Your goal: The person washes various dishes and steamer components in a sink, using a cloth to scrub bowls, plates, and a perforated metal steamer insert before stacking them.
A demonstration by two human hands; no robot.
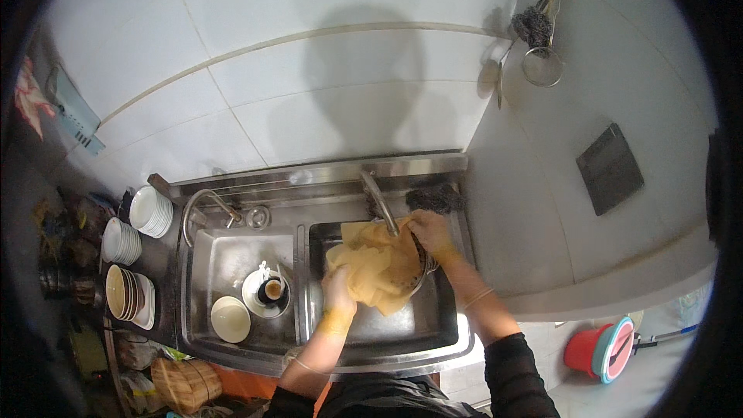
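A yellow-tan cloth or sheet (377, 270) is spread and crumpled over the right sink basin, under the curved metal faucet (381, 203). My left hand (339, 293) grips its left edge. At its upper right edge, my right hand (430, 232) holds the sheet beside the rim of a round metal container (426, 278), which the sheet mostly covers. Whether my right fingers also grip that rim is hard to tell. Both hands seem to wear thin, see-through gloves with yellowish cuffs.
The left basin (215, 255) holds a white bowl (230, 319) and another bowl (261, 302) with small items. Stacked white bowls (152, 212) stand on the left counter. Dark scouring mesh (435, 198) lies behind the right basin. A red bucket (583, 351) is at lower right.
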